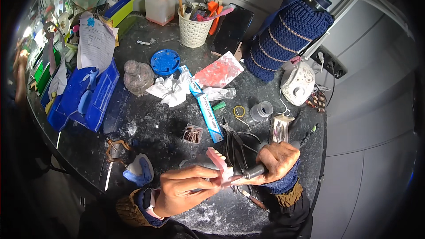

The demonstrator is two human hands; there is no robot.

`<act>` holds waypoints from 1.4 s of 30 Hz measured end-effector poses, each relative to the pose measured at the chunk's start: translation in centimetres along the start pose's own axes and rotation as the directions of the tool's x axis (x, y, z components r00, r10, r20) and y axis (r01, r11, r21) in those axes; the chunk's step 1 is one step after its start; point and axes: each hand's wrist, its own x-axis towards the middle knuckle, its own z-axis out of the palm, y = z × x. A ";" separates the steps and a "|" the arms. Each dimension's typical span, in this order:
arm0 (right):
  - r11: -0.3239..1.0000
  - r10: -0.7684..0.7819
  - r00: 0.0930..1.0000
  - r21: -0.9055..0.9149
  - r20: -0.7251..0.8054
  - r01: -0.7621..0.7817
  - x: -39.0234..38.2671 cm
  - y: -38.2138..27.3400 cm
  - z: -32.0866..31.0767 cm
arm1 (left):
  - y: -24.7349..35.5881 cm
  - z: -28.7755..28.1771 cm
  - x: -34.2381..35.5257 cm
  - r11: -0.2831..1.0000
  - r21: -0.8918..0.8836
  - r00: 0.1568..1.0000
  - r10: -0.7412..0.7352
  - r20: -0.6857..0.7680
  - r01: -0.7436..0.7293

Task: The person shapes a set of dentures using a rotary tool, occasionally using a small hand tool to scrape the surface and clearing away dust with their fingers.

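A pink denture (217, 158) with white teeth is gripped in the fingers of my left hand (183, 190), near the table's front. My right hand (279, 161) is wrapped round a dark rotary handpiece (255, 171), its tip pointing left at the denture's lower part. Whether the tip touches is hard to make out. Behind the handpiece lie dark-handled pliers (237, 147). To the left of my left hand rests a blue and white dental cast (139, 171), with a brass-coloured articulator frame (116, 149) just beyond it.
Slim blue-and-white boxes (209, 117), a small box of thin brown sticks (193, 134) and crumpled tissue (171, 89) lie mid-table. A white control unit (297, 83) and a knit-covered bottle (283, 35) stand right; blue trays (84, 99) left; a white tool basket (193, 30) at the back.
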 end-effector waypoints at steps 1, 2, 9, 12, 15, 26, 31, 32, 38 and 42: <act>1.000 0.002 1.000 0.001 0.000 -0.002 0.0 0.0 0.1 | 0.1 0.0 0.0 1.000 0.009 1.000 0.006 0.002 -0.006; 1.000 0.021 1.000 0.001 0.001 -0.021 0.0 0.0 0.2 | 0.1 0.0 0.1 1.000 0.017 1.000 0.011 0.004 -0.011; 1.000 -0.013 1.000 0.019 -0.013 0.013 -0.3 0.2 0.4 | 0.3 0.1 0.1 0.998 0.057 1.000 -0.008 0.014 0.008; 1.000 -0.015 1.000 0.018 -0.005 0.015 -0.3 0.4 0.1 | 0.3 0.1 0.3 0.998 0.067 1.000 0.000 0.026 -0.001; 0.999 -0.022 1.000 0.040 0.009 0.022 0.1 0.2 0.0 | 0.1 0.1 0.1 0.999 0.031 1.000 -0.014 0.020 0.013; 0.997 -0.068 0.998 0.036 -0.002 0.068 -0.2 0.5 -0.1 | 0.0 0.1 0.0 1.000 -0.005 0.999 0.031 0.041 -0.030; 0.998 -0.060 0.998 -0.014 -0.012 0.060 0.0 0.1 -0.3 | -0.2 0.1 -0.2 0.999 -0.010 0.998 0.037 0.057 -0.036; 0.998 -0.067 0.998 -0.021 -0.011 0.067 -0.2 0.3 -0.2 | -0.3 0.1 -0.2 0.999 -0.011 0.997 0.037 0.066 -0.036; 0.998 -0.060 0.998 -0.006 -0.016 0.060 -0.2 0.3 -0.3 | -0.6 0.4 -0.6 1.000 -0.005 0.999 0.023 0.048 -0.023; 0.991 -0.130 0.991 -0.024 0.027 0.130 -0.1 0.5 -0.4 | -0.1 0.1 -0.4 0.999 0.032 0.996 0.003 0.090 -0.006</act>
